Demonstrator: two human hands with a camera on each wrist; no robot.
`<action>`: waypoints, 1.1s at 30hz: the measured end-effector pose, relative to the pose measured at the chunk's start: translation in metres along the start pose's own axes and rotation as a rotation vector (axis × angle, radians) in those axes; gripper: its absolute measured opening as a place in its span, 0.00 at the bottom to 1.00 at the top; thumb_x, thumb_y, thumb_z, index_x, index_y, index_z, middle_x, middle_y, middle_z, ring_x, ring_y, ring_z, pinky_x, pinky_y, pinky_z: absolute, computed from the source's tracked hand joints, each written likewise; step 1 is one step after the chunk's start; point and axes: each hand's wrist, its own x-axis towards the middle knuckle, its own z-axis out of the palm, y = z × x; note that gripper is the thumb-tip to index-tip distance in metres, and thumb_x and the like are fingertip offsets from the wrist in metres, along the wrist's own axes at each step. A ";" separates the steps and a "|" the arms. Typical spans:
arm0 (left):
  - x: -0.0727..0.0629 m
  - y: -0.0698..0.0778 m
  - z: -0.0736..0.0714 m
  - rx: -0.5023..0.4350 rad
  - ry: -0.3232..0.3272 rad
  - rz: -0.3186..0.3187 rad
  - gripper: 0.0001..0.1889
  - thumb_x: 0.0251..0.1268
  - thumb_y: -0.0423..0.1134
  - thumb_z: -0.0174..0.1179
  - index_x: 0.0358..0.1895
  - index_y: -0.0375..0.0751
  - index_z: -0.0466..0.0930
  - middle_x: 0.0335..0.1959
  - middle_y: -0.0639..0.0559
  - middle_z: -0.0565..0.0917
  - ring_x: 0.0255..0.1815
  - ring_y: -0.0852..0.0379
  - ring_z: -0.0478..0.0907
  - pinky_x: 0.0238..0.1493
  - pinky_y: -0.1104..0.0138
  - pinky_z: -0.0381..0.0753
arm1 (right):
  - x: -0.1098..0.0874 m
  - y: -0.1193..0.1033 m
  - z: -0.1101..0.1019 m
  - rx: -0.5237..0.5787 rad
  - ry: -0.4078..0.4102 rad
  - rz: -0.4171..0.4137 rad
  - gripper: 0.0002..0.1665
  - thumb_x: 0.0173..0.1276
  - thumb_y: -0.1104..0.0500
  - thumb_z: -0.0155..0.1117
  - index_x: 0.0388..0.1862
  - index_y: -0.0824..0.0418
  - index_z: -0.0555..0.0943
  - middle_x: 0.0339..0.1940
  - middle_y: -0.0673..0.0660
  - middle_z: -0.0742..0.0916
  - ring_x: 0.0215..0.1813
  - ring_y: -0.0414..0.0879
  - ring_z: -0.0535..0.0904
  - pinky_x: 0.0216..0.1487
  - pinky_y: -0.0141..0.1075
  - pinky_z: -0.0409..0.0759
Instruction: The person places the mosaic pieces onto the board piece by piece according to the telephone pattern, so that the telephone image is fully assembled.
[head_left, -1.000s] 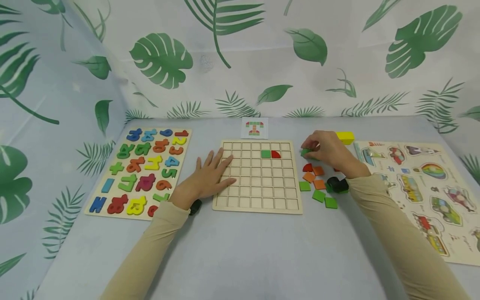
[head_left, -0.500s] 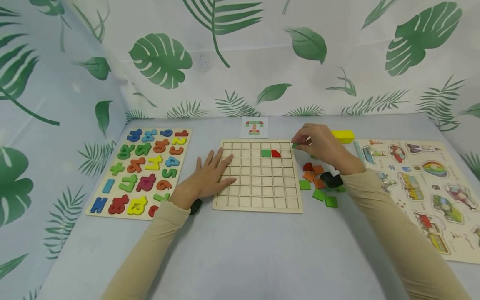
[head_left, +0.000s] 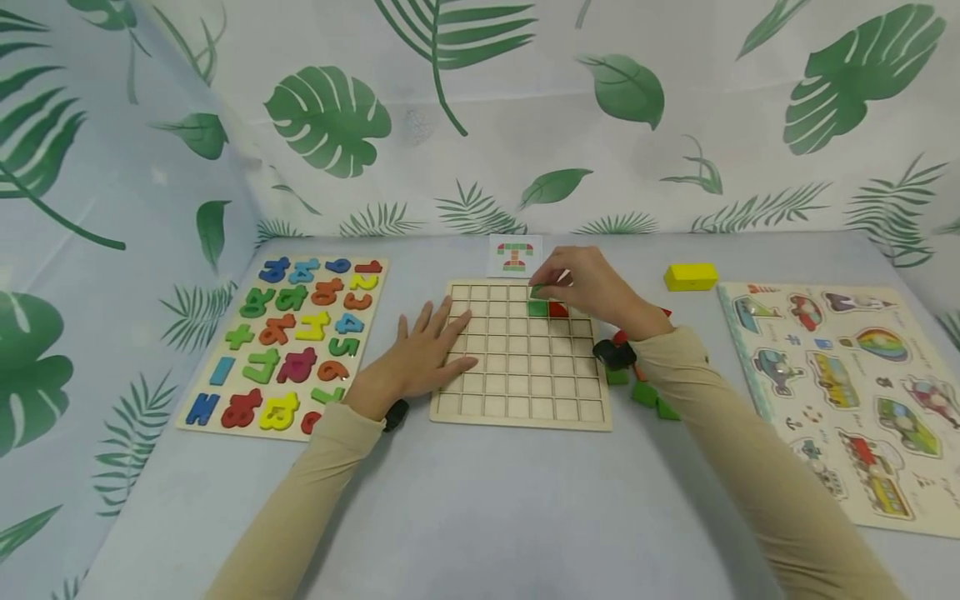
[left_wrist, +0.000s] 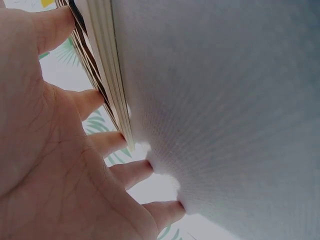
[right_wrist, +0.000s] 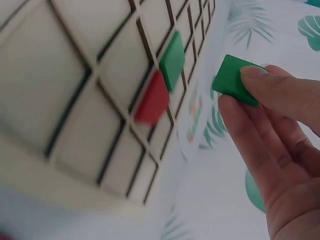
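Note:
A square wooden grid board lies mid-table, with a green square tile and a red quarter-round tile side by side in its upper cells. My right hand pinches another green square tile between thumb and fingers, over the board's far edge. The right wrist view shows that tile held apart from the board. My left hand rests with spread fingers on the board's left edge; in the left wrist view its fingertips touch that side.
A small pattern card lies behind the board. Loose green tiles and a few red and orange ones lie right, partly hidden by the right forearm. A yellow block stands behind them. A number puzzle lies left, a picture puzzle right.
My right hand has moved left from the loose tiles to above the board's far edge, carrying a green tile. The left hand has stayed on the board.

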 end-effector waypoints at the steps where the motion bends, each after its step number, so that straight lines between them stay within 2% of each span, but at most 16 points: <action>1: 0.000 0.000 0.000 -0.001 0.000 -0.001 0.41 0.84 0.59 0.46 0.87 0.46 0.42 0.87 0.38 0.33 0.85 0.34 0.28 0.76 0.31 0.29 | 0.001 0.000 0.003 0.009 -0.007 0.005 0.08 0.64 0.73 0.76 0.42 0.71 0.90 0.38 0.61 0.89 0.41 0.55 0.87 0.47 0.50 0.87; 6: 0.004 -0.002 0.002 0.006 -0.016 -0.011 0.41 0.84 0.61 0.44 0.88 0.48 0.40 0.87 0.40 0.31 0.85 0.35 0.26 0.77 0.32 0.28 | 0.005 0.000 0.016 0.017 -0.031 0.033 0.09 0.64 0.74 0.75 0.44 0.72 0.90 0.39 0.63 0.90 0.42 0.56 0.87 0.48 0.50 0.87; 14: 0.004 -0.001 0.001 0.020 -0.026 -0.019 0.41 0.84 0.61 0.43 0.88 0.49 0.39 0.87 0.40 0.30 0.86 0.35 0.26 0.77 0.32 0.28 | 0.008 -0.001 0.028 -0.020 -0.060 0.024 0.10 0.65 0.73 0.74 0.45 0.71 0.90 0.39 0.62 0.91 0.43 0.55 0.87 0.49 0.48 0.86; 22: 0.001 0.001 -0.002 0.022 -0.018 -0.018 0.41 0.84 0.61 0.44 0.88 0.47 0.41 0.87 0.39 0.32 0.85 0.34 0.28 0.77 0.32 0.29 | 0.011 -0.003 0.031 -0.041 -0.088 -0.011 0.10 0.65 0.74 0.73 0.45 0.70 0.91 0.40 0.62 0.91 0.45 0.56 0.87 0.47 0.47 0.87; 33: 0.000 0.001 -0.002 0.021 -0.011 -0.014 0.41 0.84 0.60 0.45 0.88 0.47 0.42 0.87 0.38 0.33 0.85 0.33 0.29 0.76 0.31 0.30 | 0.015 -0.008 0.031 -0.106 -0.142 0.000 0.09 0.66 0.75 0.72 0.45 0.72 0.91 0.41 0.64 0.89 0.44 0.57 0.87 0.47 0.46 0.87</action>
